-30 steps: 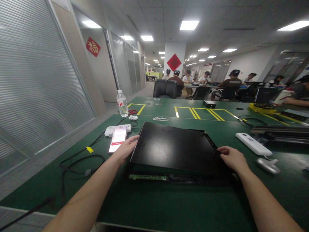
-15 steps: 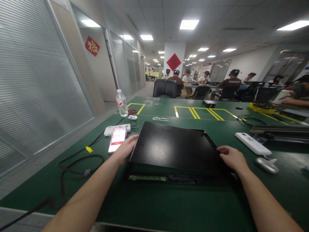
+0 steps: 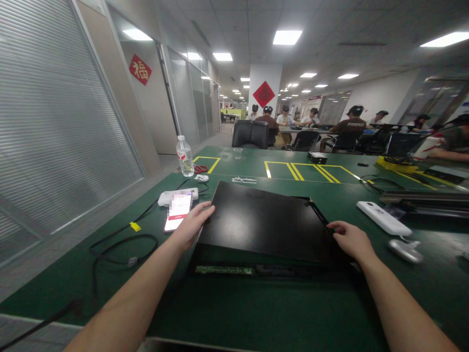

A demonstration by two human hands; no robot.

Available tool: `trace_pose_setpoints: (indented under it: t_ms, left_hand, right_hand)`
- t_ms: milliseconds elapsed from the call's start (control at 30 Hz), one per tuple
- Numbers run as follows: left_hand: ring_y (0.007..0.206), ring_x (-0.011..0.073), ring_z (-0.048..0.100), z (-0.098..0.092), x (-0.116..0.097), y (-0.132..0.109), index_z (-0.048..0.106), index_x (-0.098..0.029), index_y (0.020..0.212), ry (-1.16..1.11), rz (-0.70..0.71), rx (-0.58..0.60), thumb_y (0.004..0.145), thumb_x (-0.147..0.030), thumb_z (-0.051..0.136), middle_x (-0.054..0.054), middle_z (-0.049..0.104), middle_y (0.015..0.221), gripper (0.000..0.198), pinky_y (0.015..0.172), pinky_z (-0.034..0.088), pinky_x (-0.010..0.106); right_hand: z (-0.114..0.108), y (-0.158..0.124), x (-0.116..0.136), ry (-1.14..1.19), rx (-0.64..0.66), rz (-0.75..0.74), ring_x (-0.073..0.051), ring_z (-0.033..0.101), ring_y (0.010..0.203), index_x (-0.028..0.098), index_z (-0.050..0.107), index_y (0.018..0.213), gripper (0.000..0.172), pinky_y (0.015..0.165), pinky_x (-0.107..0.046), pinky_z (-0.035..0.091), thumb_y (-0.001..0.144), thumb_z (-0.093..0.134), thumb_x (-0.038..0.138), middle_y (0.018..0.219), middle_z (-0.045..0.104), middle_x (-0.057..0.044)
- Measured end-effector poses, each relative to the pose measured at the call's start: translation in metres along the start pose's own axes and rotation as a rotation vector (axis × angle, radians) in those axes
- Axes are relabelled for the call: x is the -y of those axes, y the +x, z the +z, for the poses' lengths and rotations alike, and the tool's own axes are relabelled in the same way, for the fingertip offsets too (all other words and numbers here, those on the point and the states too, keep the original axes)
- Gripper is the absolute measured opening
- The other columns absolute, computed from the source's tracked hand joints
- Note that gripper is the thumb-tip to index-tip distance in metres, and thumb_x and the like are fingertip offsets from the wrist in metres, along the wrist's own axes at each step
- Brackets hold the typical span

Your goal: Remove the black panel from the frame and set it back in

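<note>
A thin black display panel point(image 3: 256, 222) tilts over a black frame point(image 3: 322, 217), its left side raised and its right side down by the frame. My left hand point(image 3: 194, 222) grips the panel's left edge, thumb on top and the other fingers partly hidden beneath. On the far side, my right hand point(image 3: 350, 239) pinches the right edge of the frame; whether it also touches the panel I cannot tell. Below the panel's near edge, a narrow green circuit board point(image 3: 223, 270) shows along the frame's front.
Left of the panel lie a phone point(image 3: 179, 212), a white power bank point(image 3: 168, 197) and a looped black cable point(image 3: 124, 239). A water bottle point(image 3: 185, 156) stands behind. At right are another white power bank point(image 3: 383, 217) and a silver mouse-like object point(image 3: 405, 250). People sit farther back.
The panel's left side has risen slightly and shifted a little right. My left hand has moved with it, its thumb now farther over the edge. My right hand is nearly still.
</note>
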State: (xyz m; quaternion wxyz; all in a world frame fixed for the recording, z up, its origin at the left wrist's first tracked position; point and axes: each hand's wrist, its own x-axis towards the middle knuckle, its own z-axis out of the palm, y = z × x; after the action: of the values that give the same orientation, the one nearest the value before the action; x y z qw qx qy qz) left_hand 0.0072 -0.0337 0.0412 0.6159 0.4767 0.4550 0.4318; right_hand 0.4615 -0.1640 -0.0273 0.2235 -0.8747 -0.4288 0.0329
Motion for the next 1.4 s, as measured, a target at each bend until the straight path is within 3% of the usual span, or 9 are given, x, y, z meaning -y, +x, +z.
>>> trace_pose_setpoints:
  t_ms: [133,233,367,733,833,1033,1233,1333,1400]
  left_hand:
    - [0.08,0.0252,0.076,0.0,0.0,-0.005,0.053,-0.021,0.128,-0.024,-0.057,0.088,0.063,-0.031,0.091,0.007,0.077,0.094,0.075,0.069,0.059,0.033]
    - [0.074,0.0238,0.075,0.001,-0.002,-0.007,0.05,-0.022,0.123,-0.053,-0.059,0.105,0.058,-0.026,0.092,0.006,0.077,0.092,0.078,0.065,0.059,0.032]
    - [0.082,0.0264,0.077,0.003,-0.004,-0.01,0.05,-0.023,0.118,-0.081,-0.043,0.138,0.054,-0.026,0.093,0.006,0.077,0.096,0.077,0.066,0.06,0.032]
    - [0.089,0.0278,0.076,-0.001,0.001,-0.007,0.048,-0.023,0.122,-0.106,0.078,0.193,0.059,-0.027,0.092,0.006,0.076,0.103,0.077,0.075,0.061,0.036]
    - [0.09,0.028,0.076,-0.001,0.002,-0.007,0.048,-0.024,0.125,-0.106,0.122,0.225,0.062,-0.029,0.092,0.005,0.076,0.105,0.077,0.079,0.062,0.038]
    - [0.096,0.0299,0.074,0.001,0.002,-0.01,0.048,-0.025,0.127,-0.113,0.181,0.222,0.06,-0.033,0.092,0.007,0.075,0.113,0.081,0.084,0.061,0.041]
    - [0.099,0.0309,0.074,0.0,0.002,-0.009,0.049,-0.025,0.132,-0.107,0.186,0.191,0.06,-0.036,0.092,0.008,0.075,0.114,0.085,0.087,0.061,0.043]
    - [0.102,0.032,0.073,-0.003,0.0,-0.007,0.051,-0.023,0.132,-0.12,0.194,0.163,0.059,-0.036,0.092,0.008,0.075,0.114,0.085,0.089,0.06,0.043]
    - [0.103,0.032,0.073,-0.005,-0.001,-0.005,0.052,-0.023,0.131,-0.14,0.197,0.147,0.058,-0.035,0.092,0.008,0.076,0.114,0.084,0.09,0.06,0.042]
  right_hand:
    - [-0.002,-0.001,0.003,0.012,0.029,0.01,-0.02,0.068,0.079,0.026,0.079,0.104,0.036,0.064,-0.029,0.047,0.076,0.057,0.022,0.091,0.075,-0.004]
    - [-0.003,-0.002,0.006,0.024,0.038,0.016,-0.02,0.068,0.079,0.026,0.078,0.104,0.035,0.064,-0.029,0.046,0.077,0.057,0.025,0.09,0.075,-0.003]
    - [-0.004,-0.002,0.006,0.045,0.035,0.022,-0.02,0.067,0.078,0.025,0.078,0.106,0.035,0.064,-0.029,0.045,0.077,0.057,0.026,0.088,0.075,-0.003]
    - [0.0,0.001,0.004,0.098,-0.016,0.046,-0.022,0.069,0.077,0.024,0.073,0.122,0.048,0.066,-0.031,0.048,0.085,0.052,0.045,0.086,0.075,-0.005]
    - [0.0,0.001,0.006,0.094,-0.01,0.071,-0.025,0.07,0.083,0.023,0.073,0.125,0.052,0.069,-0.033,0.049,0.088,0.048,0.05,0.094,0.076,-0.007]
    - [-0.007,-0.003,0.014,0.13,-0.008,0.096,-0.032,0.068,0.103,0.021,0.08,0.106,0.05,0.081,-0.037,0.051,0.092,0.043,0.052,0.109,0.075,-0.013]
    - [-0.011,-0.004,0.02,0.449,-0.101,0.165,-0.034,0.064,0.114,0.019,0.079,0.085,0.035,0.097,-0.04,0.049,0.082,0.057,0.047,0.11,0.075,-0.013]
    - [-0.012,-0.003,0.017,0.714,-0.153,0.222,-0.032,0.064,0.116,0.019,0.078,0.093,0.031,0.101,-0.039,0.049,0.076,0.063,0.04,0.112,0.075,-0.012]
    - [-0.017,-0.003,0.016,0.858,-0.092,0.224,-0.03,0.067,0.113,0.018,0.076,0.107,0.039,0.098,-0.036,0.052,0.075,0.065,0.038,0.109,0.076,-0.012]
